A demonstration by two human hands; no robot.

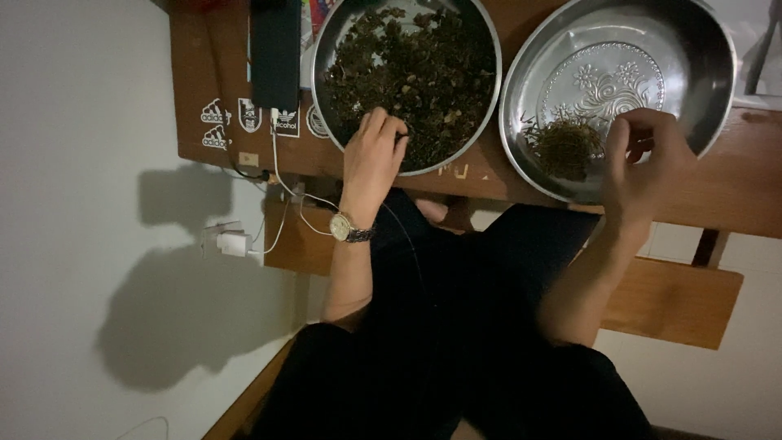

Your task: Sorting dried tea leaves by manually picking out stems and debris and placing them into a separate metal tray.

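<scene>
Left hand (371, 159) down at the near rim of the left bowl (323, 57), fingers curled into the dark dried leaves (423, 65). Tips are buried, so no telling whether anything is clamped between them. Right hand (643, 167) over the near edge of the right bowl (692, 73), thumb and fingertips drawn together in a pinch just beside a small pile of stems (566, 147) (too dim to tell whether a stem sits in the pinch). Both bowls side by side on the table (733, 187), rims nearly touching.

Probably best done like this:
- Take only a small pinch of leaves at a time and work from the near rim inward. Avoid stirring the whole heap.
- Feel for stiff pieces with the fingertips instead of relying on sight in this poor light.
- Open the right fingers low over the pile, so nothing bounces off the steel.
- Keep the left wrist and watch (346, 226) off the rim, so the bowl does not tip toward the lap.
</scene>
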